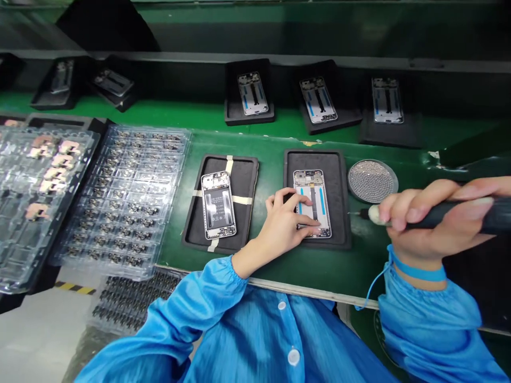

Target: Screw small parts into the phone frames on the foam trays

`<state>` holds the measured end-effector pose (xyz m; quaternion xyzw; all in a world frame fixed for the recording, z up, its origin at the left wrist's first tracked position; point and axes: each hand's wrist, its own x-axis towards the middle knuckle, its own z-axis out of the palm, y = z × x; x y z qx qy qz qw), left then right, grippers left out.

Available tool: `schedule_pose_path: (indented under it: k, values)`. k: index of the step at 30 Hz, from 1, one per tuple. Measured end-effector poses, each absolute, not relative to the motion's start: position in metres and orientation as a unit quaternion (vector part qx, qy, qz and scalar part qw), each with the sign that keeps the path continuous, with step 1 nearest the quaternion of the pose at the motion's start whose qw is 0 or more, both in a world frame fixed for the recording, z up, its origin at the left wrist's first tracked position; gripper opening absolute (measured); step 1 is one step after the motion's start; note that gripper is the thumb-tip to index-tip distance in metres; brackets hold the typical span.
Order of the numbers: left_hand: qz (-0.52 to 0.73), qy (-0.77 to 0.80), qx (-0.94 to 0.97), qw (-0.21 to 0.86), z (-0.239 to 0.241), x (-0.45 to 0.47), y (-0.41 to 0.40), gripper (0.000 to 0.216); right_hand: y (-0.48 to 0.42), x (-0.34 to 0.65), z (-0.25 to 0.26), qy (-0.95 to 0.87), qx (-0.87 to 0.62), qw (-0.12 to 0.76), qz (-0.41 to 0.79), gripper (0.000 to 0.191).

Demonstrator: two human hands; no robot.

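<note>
My left hand (285, 219) reaches over an opened phone (326, 198), its fingers spread and its fingertips resting on the phone's left side and lower part. That phone lies in a black foam tray (294, 158) and shows a circuit board at the top and blue strips. In my right hand (433, 215) is a dark electric screwdriver (429, 214) with a pale nose, its fingers wrapped round it. The thin bit points left, to the right of the tray. A round dish of small screws (372, 181) sits just beyond the right hand.
To the left, another phone with a battery (219, 207) lies in a taped black tray (243, 178). Clear plastic trays of small parts (131, 199) stand further left. Along the back shelf, several black trays hold phones, one tray (232, 113) near the middle.
</note>
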<state>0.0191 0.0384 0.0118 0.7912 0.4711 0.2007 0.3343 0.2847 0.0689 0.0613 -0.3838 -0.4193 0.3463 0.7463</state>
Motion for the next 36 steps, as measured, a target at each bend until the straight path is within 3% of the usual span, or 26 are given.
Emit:
schedule_pose_path:
  k: [4,9,24,29,32,36]
  values:
    - [0.214,0.473,0.78,0.351,0.012,0.022,0.041,0.011,0.05,0.25,0.066,-0.546,-0.284,0.673,0.41,0.05]
    - [0.21,0.474,0.778,0.355,0.015,0.023,0.039,0.014,0.042,0.228,0.06,-0.55,-0.252,0.633,0.483,0.03]
    - [0.22,0.455,0.795,0.335,0.014,0.025,0.035,0.014,0.034,0.23,0.056,-0.572,-0.238,0.6,0.505,0.022]
    - [0.27,0.534,0.762,0.248,0.015,0.019,0.026,0.051,0.029,0.231,0.049,-0.585,-0.244,0.589,0.501,0.021]
    - [0.197,0.606,0.745,0.196,0.016,0.016,0.029,0.059,0.026,0.228,0.043,-0.611,-0.241,0.576,0.487,0.021]
    - [0.085,0.62,0.755,0.196,0.017,0.013,0.038,0.05,0.027,0.226,0.041,-0.59,-0.234,0.612,0.471,0.017]
